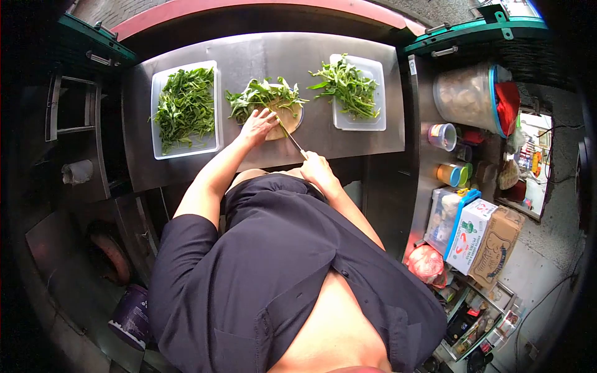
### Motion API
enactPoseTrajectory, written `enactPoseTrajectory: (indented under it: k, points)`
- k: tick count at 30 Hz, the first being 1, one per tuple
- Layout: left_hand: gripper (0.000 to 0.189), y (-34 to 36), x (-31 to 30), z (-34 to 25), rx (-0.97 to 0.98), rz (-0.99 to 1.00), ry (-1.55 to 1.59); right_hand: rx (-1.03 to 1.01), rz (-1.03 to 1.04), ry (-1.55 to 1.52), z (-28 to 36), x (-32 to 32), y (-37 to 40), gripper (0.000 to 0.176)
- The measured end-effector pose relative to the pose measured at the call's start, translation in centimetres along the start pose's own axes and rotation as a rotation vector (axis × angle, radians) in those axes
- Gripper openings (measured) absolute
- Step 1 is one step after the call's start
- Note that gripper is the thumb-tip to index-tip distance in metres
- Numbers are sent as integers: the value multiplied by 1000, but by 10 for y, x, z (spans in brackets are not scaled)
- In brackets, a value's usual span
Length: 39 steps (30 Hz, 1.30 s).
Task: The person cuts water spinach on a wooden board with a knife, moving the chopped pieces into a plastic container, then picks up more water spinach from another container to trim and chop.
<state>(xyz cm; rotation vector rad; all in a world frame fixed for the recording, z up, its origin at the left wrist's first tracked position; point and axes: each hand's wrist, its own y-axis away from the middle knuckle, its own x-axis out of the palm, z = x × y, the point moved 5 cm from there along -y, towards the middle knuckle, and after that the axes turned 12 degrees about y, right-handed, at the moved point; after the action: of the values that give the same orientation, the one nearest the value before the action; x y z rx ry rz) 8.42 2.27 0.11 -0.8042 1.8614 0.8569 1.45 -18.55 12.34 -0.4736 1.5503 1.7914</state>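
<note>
My left hand (257, 126) presses flat on a bunch of green leafy stems (264, 96) lying across a round wooden chopping board (295, 119) in the middle of the steel counter. A knife (288, 135) is gripped in my right hand (316, 168), its blade angled up toward the greens just right of my left fingers. Left of the board, a white tray (156, 99) is filled with cut greens (185, 107). On the right, another white tray (372, 99) carries longer uncut stems (346, 84).
The steel counter (323, 140) ends just in front of my body. To the right, a side shelf carries a large clear plastic tub (466, 94), small cups (443, 135), cardboard boxes (485, 239) and a red bag (426, 262). A purple container (132, 316) stands on the floor at lower left.
</note>
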Motion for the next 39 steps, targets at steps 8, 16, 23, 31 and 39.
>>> enactPoseTrajectory:
  k: [8, 16, 23, 31, 39]
  points:
    - [69, -1, -2, -1, -1, -2, 4, -14, -29, 48, -6, 0, 6, 34]
    - [65, 0, 1, 0, 13, -40, 8, -20, -75, 76, -6, 1, 14, 31]
    - [64, 1, -3, -3, 6, -31, 37, -101, -63, 37, -14, 4, 12, 30]
    - [74, 0, 13, -2, -28, 46, -26, -133, -149, -27, -15, 3, 7, 25]
    - [75, 2, 7, -7, -41, 57, 9, -141, -169, -18, -19, 2, 10, 24]
